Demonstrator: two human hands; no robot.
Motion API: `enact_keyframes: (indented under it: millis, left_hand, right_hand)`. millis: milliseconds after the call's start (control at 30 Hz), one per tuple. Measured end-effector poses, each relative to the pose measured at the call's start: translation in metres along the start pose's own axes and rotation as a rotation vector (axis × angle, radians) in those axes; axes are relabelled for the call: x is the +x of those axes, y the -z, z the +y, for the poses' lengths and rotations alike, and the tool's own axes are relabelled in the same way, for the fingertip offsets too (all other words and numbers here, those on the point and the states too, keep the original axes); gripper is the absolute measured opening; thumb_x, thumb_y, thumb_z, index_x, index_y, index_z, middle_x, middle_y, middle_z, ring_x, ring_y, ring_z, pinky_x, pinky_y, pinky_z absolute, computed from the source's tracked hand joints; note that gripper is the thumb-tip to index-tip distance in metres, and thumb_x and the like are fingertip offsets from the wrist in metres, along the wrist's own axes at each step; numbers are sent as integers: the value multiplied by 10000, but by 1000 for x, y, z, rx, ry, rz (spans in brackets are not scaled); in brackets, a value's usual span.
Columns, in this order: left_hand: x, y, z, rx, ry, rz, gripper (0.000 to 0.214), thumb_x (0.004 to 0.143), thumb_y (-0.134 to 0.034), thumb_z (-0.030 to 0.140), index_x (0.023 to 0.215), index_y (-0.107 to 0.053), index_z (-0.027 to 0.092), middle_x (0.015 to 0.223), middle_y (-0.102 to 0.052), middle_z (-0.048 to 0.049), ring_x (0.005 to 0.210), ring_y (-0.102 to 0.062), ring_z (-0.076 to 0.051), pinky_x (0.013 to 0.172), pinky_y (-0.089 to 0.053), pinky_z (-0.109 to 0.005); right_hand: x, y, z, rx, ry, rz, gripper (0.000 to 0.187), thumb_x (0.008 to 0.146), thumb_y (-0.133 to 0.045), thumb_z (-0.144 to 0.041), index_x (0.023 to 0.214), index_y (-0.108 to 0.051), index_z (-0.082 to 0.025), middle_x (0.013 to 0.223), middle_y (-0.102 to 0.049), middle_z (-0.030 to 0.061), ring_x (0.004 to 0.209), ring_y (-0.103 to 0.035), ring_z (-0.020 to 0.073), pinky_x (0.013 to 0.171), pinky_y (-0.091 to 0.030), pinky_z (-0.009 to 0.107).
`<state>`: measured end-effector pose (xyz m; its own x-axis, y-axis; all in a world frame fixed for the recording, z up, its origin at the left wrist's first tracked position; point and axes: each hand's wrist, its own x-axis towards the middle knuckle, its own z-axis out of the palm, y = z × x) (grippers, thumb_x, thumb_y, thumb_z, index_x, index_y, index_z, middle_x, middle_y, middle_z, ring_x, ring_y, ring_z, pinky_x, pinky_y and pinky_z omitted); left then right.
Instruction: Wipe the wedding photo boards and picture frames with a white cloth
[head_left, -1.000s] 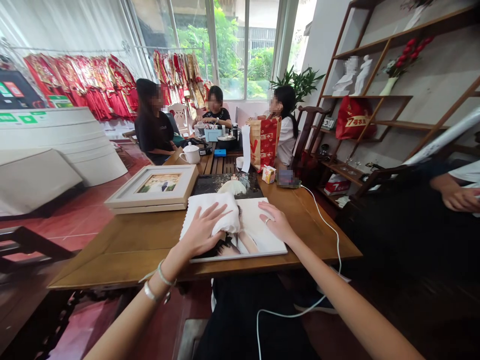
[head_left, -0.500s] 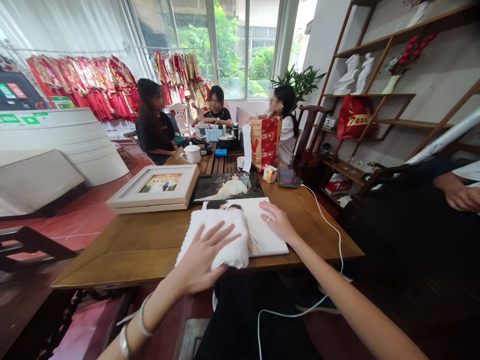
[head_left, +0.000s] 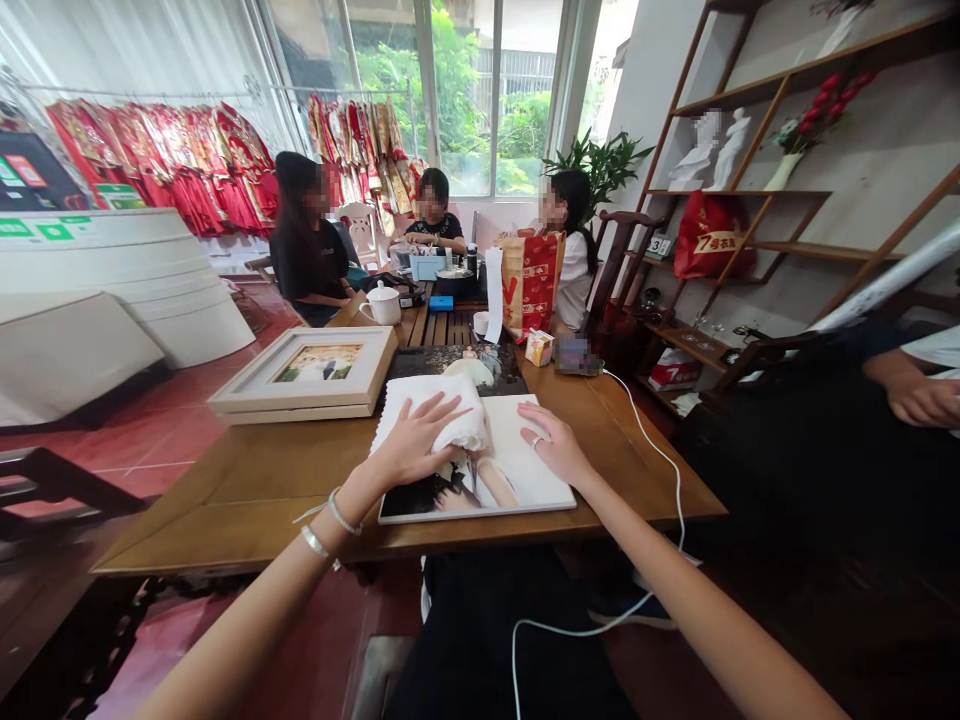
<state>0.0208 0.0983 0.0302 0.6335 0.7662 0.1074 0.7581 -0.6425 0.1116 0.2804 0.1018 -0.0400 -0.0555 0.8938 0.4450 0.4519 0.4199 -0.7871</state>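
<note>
Cloth of folded white fabric point(head_left: 468, 434) is partly covered by the spread left hand point(head_left: 412, 440), over the far-left part of a white-edged rectangular photo panel point(head_left: 499, 492). The panel, supported by the brown wooden tabletop point(head_left: 255, 480), is touched at right by the flat right hand point(head_left: 556, 448), apart from the cloth.

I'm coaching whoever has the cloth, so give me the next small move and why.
Probably draw the cloth toward the body with the left hand. It covers the photo panel's far left part, the near edge is uncovered, and the right hand rests on the panel's right side, seemingly able to steady it.
</note>
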Motion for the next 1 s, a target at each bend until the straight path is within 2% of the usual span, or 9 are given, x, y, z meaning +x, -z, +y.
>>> enact_keyframes:
  millis: [167,300,433,567,667,733,833,1000]
  left_hand:
    - [-35,1,31,-14,-35,-8,635,859,-470,376,1454,-253,327,1529,-248,-23,1409,-158,-326,1071,-99,-661]
    - [-65,2,58,-41,-96,-21,709,834,-510,398,1465,-189,366,1535,-230,-3,1411,-139,-337,1087,-73,-645]
    - [-71,3,65,-39,-113,-36,729,830,-529,472,1463,-178,386,1535,-233,-5,1404,-166,-349,1079,-111,-652]
    - [-55,2,50,-2,-80,7,706,815,-537,579,1439,-265,391,1549,-187,-38,1402,-157,-364,1075,-172,-619]
    - [-36,1,31,29,-10,29,787,756,-571,653,1431,-321,336,1557,-134,-91,1403,-104,-398,1068,-232,-566]
    - [-23,1,17,52,37,19,858,727,-584,679,1440,-315,287,1547,-155,-133,1401,-112,-401,1062,-250,-544]
    - [-4,-1,0,82,65,18,826,764,-554,658,1445,-305,262,1533,-204,-146,1400,-144,-384,1062,-246,-537]
    - [12,-6,-17,71,52,29,646,865,-465,527,1435,-334,255,1520,-260,-100,1404,-162,-347,1106,-196,-505]
  right_hand:
    - [0,0,0,6,6,-3,321,779,-575,-224,1081,-682,-206,1242,-624,106,1222,-530,244,1088,-353,454]
    - [0,0,0,22,6,-10,318,775,-591,-239,1080,-682,-222,1239,-628,90,1224,-528,243,1093,-347,454]
    - [0,1,-1,12,-2,-19,325,773,-583,-221,1083,-680,-212,1248,-622,98,1230,-523,246,1096,-341,459]
    - [0,2,-2,10,-8,-23,327,776,-579,-221,1087,-679,-212,1250,-620,97,1233,-520,245,1096,-343,458]
    - [0,2,-1,17,0,-17,325,777,-591,-244,1089,-679,-221,1247,-623,90,1230,-522,243,1096,-343,456]
    - [0,2,0,17,5,-15,325,780,-592,-252,1092,-678,-219,1244,-625,92,1227,-524,244,1095,-344,455]
    - [0,1,1,12,8,-14,327,782,-590,-256,1095,-677,-219,1247,-623,93,1227,-525,246,1092,-349,457]
    - [0,1,1,0,5,-13,333,787,-570,-244,1100,-676,-204,1262,-610,106,1231,-520,251,1091,-353,457]
